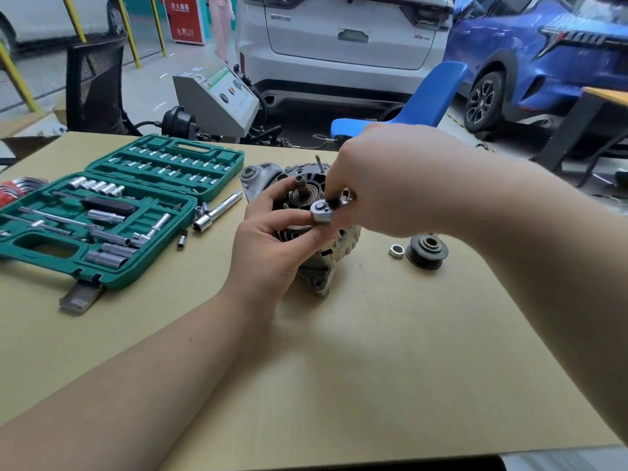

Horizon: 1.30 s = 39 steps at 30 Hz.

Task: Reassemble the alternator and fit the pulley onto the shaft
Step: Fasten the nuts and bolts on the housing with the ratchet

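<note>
The grey alternator (319,273) stands on the tan table (339,368) with its bare shaft (301,185) pointing up. My left hand (272,246) wraps around the alternator's near left side. My right hand (384,185) grips a small silver ratchet (321,211), whose head sits over the alternator's top face just right of the shaft. The ratchet's handle is hidden in my palm. The dark grooved pulley (427,251) lies on the table to the right, with a silver nut (396,250) beside it.
An open green socket set case (112,212) fills the table's left side. Loose sockets and an extension bar (217,212) lie between the case and the alternator. Red hex keys (17,190) sit at the far left. A blue chair (418,103) and parked cars stand beyond the table.
</note>
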### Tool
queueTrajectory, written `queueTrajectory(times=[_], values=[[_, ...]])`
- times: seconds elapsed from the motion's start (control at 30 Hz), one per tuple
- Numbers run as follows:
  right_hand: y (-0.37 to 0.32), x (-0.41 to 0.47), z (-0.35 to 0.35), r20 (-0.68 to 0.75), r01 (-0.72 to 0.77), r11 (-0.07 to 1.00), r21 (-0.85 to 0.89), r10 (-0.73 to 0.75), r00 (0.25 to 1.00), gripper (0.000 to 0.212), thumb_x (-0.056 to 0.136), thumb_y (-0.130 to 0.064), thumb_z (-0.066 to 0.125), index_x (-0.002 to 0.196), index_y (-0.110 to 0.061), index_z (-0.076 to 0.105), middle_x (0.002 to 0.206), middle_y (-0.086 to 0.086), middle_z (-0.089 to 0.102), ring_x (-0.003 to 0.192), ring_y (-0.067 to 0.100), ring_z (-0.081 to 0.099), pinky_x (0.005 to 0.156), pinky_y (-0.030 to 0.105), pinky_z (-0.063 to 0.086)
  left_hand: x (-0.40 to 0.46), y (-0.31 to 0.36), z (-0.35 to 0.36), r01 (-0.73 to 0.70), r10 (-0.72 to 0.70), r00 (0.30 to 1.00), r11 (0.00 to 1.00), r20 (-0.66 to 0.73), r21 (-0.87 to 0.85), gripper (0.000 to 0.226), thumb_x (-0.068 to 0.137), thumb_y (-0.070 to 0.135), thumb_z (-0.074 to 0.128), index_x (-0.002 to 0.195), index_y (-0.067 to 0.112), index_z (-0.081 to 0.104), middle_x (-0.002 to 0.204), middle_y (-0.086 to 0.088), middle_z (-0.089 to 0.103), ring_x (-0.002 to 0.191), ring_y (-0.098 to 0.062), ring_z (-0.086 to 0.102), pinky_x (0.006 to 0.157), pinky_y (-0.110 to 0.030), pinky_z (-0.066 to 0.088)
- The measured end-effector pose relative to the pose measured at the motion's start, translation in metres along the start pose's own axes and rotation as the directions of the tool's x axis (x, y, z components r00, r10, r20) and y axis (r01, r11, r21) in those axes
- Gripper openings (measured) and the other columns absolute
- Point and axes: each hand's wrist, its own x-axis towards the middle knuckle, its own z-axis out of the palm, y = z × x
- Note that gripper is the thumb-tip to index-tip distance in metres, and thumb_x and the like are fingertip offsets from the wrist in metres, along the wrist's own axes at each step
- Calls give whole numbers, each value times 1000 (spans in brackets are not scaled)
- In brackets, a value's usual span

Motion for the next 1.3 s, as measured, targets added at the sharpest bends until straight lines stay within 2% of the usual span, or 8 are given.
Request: queueTrajectory(times=[0.17, 0.33, 0.4, 0.57, 0.7, 1.0, 1.2, 1.3], values=[[-19, -6, 11, -52, -57, 998, -12, 57, 997, 50, 92, -38, 69, 63, -26, 30, 68, -3, 39, 53, 11, 39, 44, 25, 22, 1, 1, 2, 13, -13, 1000, 1000, -22, 26, 27, 65, 49, 91, 85, 31, 89, 145, 26, 59, 142, 5, 48, 120, -46, 45], [-2, 2, 9, -33, -24, 998, -52, 22, 999, 8, 90, -28, 70, 86, -31, 65, 73, -6, 48, 70, 22, 56, 50, 29, 40, 2, -1, 1, 24, -24, 1000, 1000, -9, 17, 20, 70, 45, 94, 86, 33, 89, 147, 23, 59, 143, 4, 48, 122, -41, 43], [4, 2, 5, 33, -8, 1000, 25, 7, 999, 7, 91, -30, 70, 95, -36, 72, 73, -8, 53, 75, 23, 60, 56, 33, 49, 2, -1, 1, 30, -30, 1000, 999, -5, 33, 19, 73, 43, 95, 89, 35, 89, 147, 25, 58, 143, 5, 47, 121, -40, 44], [-9, -2, 9, -21, -79, 996, 48, 80, 997, 40, 90, -41, 71, 65, -24, 45, 66, -3, 47, 54, 14, 48, 44, 24, 28, 1, -1, 2, 7, -6, 1000, 999, -17, 51, 29, 68, 51, 93, 92, 34, 89, 147, 25, 58, 143, 6, 45, 121, -45, 44], [-23, -3, 7, -13, -103, 994, 38, 104, 995, 50, 90, -35, 71, 64, -25, 30, 66, -3, 40, 50, 10, 38, 42, 23, 21, 3, 0, 2, 18, -17, 1000, 998, -24, 62, 35, 63, 50, 90, 86, 24, 88, 144, 27, 58, 142, 6, 46, 122, -45, 42], [1, 7, -2, 80, 23, 1000, 4, -24, 997, 13, 89, -28, 69, 78, -34, 66, 68, -6, 56, 69, 17, 57, 54, 33, 50, 1, -1, 2, 17, -17, 1000, 999, -1, 42, 22, 73, 44, 94, 92, 35, 89, 149, 19, 58, 145, 1, 46, 122, -46, 43], [-18, 0, 10, -9, -27, 999, 43, 27, 1000, 41, 90, -33, 68, 64, -26, 37, 63, -2, 46, 51, 13, 44, 44, 24, 25, 4, -4, 1, -9, 10, 1000, 999, -23, 50, 27, 66, 49, 91, 83, 28, 88, 147, 20, 60, 145, -1, 48, 120, -48, 44], [-13, 3, 10, -15, -19, 1000, 6, 19, 1000, 34, 89, -34, 72, 70, -24, 46, 69, -4, 47, 55, 13, 47, 44, 23, 25, 3, -2, 1, 10, -10, 1000, 999, -5, 38, 23, 68, 46, 93, 82, 29, 88, 149, 18, 59, 145, -5, 49, 119, -48, 46]])
